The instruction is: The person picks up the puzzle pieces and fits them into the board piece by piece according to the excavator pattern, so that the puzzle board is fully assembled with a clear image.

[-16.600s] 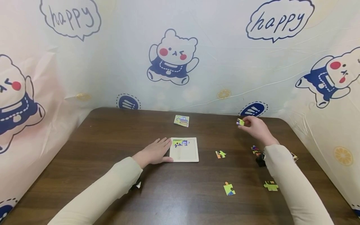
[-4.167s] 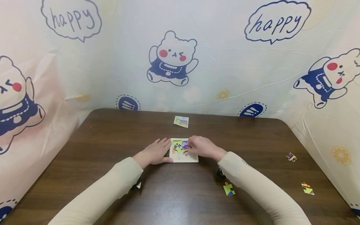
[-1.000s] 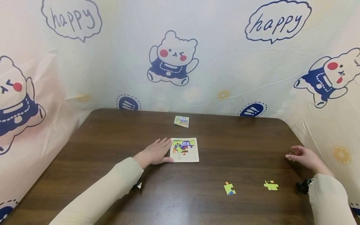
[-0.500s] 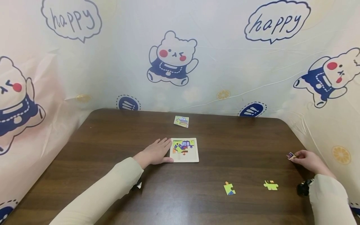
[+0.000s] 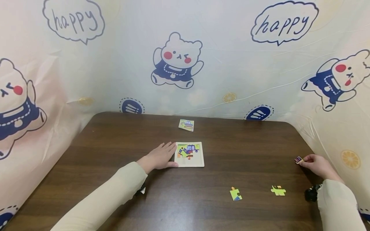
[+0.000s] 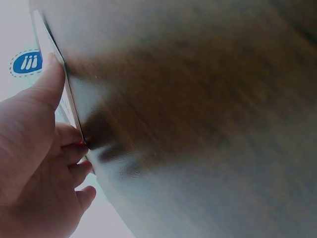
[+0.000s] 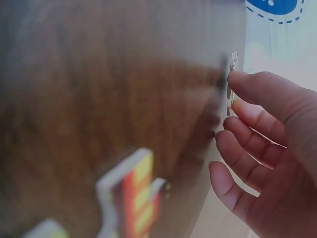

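Observation:
My left hand (image 5: 159, 156) lies with straight fingers along the left edge of a white puzzle tray (image 5: 199, 161). In the left wrist view its thumb (image 6: 49, 82) reaches along the edge of that tray. Jigsaw pieces fill the tray's upper left part, forming part of a blue and green digger picture; the lower and right parts show bare white. Far to the right, my right hand (image 5: 320, 167) pinches a small purple and yellow puzzle piece (image 5: 298, 159) between thumb and finger. The right wrist view shows this piece edge-on, its middle covered by the thumb.
Two loose pieces, a green-blue one (image 5: 235, 194) and a green one (image 5: 278, 190), lie nearer on the brown table (image 5: 185, 205). A red-yellow striped piece (image 7: 141, 193) appears close up in the right wrist view. A picture card (image 5: 186, 125) lies behind the tray.
Since 16.6 s ago the tray has gained pieces, while several right-side ones have gone. My right hand left the tray for the right edge and now pinches a piece. My left hand stays.

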`<state>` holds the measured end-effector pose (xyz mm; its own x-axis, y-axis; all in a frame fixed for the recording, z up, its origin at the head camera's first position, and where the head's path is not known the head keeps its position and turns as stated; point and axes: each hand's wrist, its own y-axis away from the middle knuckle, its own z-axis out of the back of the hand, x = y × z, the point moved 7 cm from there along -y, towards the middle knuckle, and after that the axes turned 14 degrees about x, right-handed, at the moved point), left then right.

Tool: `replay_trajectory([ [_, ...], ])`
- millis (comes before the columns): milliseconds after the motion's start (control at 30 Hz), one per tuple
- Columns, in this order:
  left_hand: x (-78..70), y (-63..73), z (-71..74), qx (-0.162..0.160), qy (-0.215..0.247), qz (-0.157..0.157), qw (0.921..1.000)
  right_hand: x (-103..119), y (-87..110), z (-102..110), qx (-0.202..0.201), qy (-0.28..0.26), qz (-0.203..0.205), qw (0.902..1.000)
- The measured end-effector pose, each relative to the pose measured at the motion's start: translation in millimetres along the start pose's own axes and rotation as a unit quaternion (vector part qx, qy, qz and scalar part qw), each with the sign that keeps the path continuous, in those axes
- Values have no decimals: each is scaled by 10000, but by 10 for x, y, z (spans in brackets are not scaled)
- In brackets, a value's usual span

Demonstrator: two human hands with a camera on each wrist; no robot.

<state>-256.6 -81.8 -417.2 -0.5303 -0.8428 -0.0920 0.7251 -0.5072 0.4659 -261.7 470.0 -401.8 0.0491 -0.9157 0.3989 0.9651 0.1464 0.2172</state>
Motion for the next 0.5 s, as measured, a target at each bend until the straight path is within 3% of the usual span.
replay_trajectory([
  [267, 0, 2, -1, -44, -12, -55, 10000, 226, -111, 104, -170, -181, 249, 9994],
  [500, 4, -7, -7, -28, -13, -49, 10000, 699, -297, 179, -253, -159, 600, 9977],
])
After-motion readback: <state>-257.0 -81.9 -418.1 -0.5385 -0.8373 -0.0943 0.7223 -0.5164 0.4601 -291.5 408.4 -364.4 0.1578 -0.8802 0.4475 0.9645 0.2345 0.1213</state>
